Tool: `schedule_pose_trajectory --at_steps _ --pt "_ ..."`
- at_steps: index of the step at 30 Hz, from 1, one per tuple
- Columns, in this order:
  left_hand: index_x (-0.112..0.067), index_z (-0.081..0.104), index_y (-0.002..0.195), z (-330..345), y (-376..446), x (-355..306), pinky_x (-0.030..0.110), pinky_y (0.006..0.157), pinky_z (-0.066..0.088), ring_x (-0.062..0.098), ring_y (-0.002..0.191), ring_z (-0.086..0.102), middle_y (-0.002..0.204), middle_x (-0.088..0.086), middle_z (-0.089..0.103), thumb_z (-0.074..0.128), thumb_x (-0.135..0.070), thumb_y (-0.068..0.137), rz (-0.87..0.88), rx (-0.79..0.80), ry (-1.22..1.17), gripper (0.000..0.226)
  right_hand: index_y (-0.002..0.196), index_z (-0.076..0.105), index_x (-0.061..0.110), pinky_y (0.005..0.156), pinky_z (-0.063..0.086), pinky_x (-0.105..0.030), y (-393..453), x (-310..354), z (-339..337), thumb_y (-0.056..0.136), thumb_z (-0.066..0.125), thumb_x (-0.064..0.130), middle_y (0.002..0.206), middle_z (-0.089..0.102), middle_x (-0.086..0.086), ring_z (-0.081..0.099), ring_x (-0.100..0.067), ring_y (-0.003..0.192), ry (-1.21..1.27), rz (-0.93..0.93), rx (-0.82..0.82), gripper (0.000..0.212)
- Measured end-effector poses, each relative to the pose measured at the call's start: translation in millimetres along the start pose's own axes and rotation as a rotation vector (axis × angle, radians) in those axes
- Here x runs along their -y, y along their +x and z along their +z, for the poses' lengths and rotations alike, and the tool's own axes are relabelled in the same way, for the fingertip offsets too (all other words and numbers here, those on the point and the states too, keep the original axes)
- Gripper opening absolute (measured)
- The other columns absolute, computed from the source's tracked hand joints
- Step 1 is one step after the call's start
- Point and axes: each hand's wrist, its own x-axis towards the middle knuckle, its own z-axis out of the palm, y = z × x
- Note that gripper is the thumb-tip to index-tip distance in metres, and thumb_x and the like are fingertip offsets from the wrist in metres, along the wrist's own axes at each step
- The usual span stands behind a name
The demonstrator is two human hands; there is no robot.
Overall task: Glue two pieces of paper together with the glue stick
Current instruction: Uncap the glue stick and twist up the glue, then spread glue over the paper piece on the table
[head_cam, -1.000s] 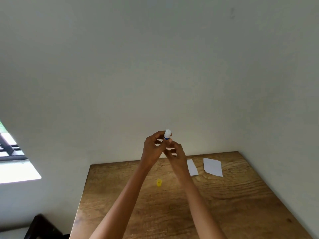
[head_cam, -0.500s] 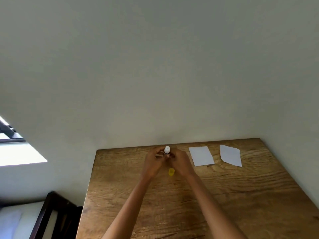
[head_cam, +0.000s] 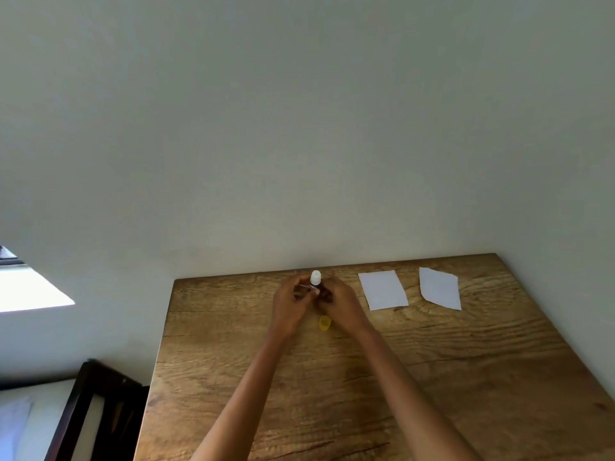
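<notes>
Both hands hold the glue stick (head_cam: 315,278) upright near the far edge of the wooden table (head_cam: 432,377); only its white tip shows above the fingers. My left hand (head_cam: 291,302) wraps it from the left, my right hand (head_cam: 339,302) from the right. A small yellow cap (head_cam: 324,322) lies on the table just below the hands. Two white pieces of paper lie flat to the right, apart from each other: a rectangular piece of paper (head_cam: 382,289) nearer the hands and an angled piece of paper (head_cam: 439,287) farther right.
A pale wall rises behind and to the right of the table. A dark wooden chair frame (head_cam: 96,410) stands off the table's left side. A bright window (head_cam: 26,287) shows at the far left.
The hands with the glue stick have come down from in front of the wall to just above the table. The view has tilted down, showing more table and the chair.
</notes>
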Motion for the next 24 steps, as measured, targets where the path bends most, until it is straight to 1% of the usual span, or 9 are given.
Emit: schedule_pose_trajectory --at_steps 2,5,8,11,13,15,19,21,24 --pt "-0.014 0.062 0.11 0 -1 1 0.004 0.069 0.044 0.011 0.09 0.061 0.107 0.003 0.065 0.068 -0.007 0.081 -0.008 -0.006 -0.005 0.031 0.125 0.056 0.015 0.086 0.049 -0.022 -3 -3 -1 0.084 0.064 0.013 0.117 0.059 -0.005 0.059 -0.018 0.102 0.041 -0.002 0.002 0.041" --pt "-0.017 0.05 0.125 0 -6 -1 0.007 0.075 0.042 0.01 0.101 0.054 0.12 -0.003 0.055 0.069 -0.006 0.079 -0.012 -0.016 -0.004 0.051 0.137 0.042 0.019 0.086 0.047 -0.014 -11 -10 -6 0.085 0.063 0.011 0.127 0.048 0.003 0.056 -0.011 0.106 0.11 0.029 0.003 0.057" --pt "-0.019 0.043 0.13 1 -22 -9 0.001 0.074 0.038 0.007 0.108 0.046 0.123 -0.007 0.045 0.066 -0.005 0.079 -0.001 -0.171 -0.023 0.058 0.139 0.038 0.021 0.08 0.042 -0.005 -21 -14 -14 0.087 0.056 0.006 0.126 0.044 0.008 0.05 -0.004 0.107 0.163 0.04 -0.073 0.057" --pt "-0.025 0.047 0.108 12 -45 -31 0.011 0.07 0.039 0.003 0.092 0.048 0.102 -0.006 0.05 0.06 -0.006 0.081 0.133 -0.359 -0.045 0.036 0.123 0.052 0.018 0.082 0.046 -0.012 -31 -14 -22 0.091 0.051 0.006 0.111 0.052 0.007 0.052 0.0 0.098 0.19 0.03 -0.323 0.035" --pt "-0.033 0.045 0.095 32 -57 -52 0.011 0.07 0.038 -0.003 0.086 0.047 0.091 -0.012 0.048 0.054 -0.008 0.079 0.249 -0.327 -0.036 0.031 0.11 0.058 0.015 0.08 0.049 -0.018 -39 -17 -30 0.091 0.05 0.005 0.105 0.055 0.005 0.055 -0.005 0.094 0.185 0.075 -0.534 0.023" --pt "-0.041 0.043 0.092 56 -64 -70 0.008 0.073 0.039 -0.005 0.089 0.049 0.092 -0.015 0.049 0.051 -0.007 0.079 0.253 -0.195 -0.029 0.037 0.107 0.058 0.012 0.078 0.048 -0.021 -44 -25 -39 0.09 0.051 0.004 0.109 0.056 -0.002 0.057 -0.014 0.096 0.148 0.141 -0.65 0.02" --pt "-0.014 0.046 0.124 101 -54 -75 0.025 0.093 0.041 0.016 0.114 0.047 0.127 0.007 0.048 0.048 -0.001 0.087 -0.024 -0.053 -0.094 0.04 0.12 0.054 0.009 0.089 0.043 -0.029 -43 -47 -59 0.089 0.056 0.01 0.125 0.05 -0.012 0.049 -0.024 0.114 0.009 0.329 -0.593 0.03" --pt "-0.008 0.036 0.137 114 -43 -72 0.024 0.091 0.036 0.022 0.125 0.041 0.141 0.011 0.038 0.047 -0.004 0.089 -0.227 -0.034 -0.15 0.05 0.125 0.05 0.01 0.096 0.04 -0.033 -39 -55 -66 0.088 0.058 0.013 0.13 0.048 -0.013 0.043 -0.026 0.12 -0.072 0.385 -0.552 0.038" --pt "-0.01 0.029 0.14 127 -27 -70 0.03 0.085 0.039 0.028 0.123 0.043 0.142 0.013 0.037 0.05 -0.01 0.088 -0.48 -0.02 -0.253 0.056 0.132 0.044 0.01 0.1 0.038 -0.035 -33 -64 -70 0.087 0.061 0.019 0.135 0.045 -0.014 0.041 -0.027 0.123 -0.132 0.465 -0.456 0.049"
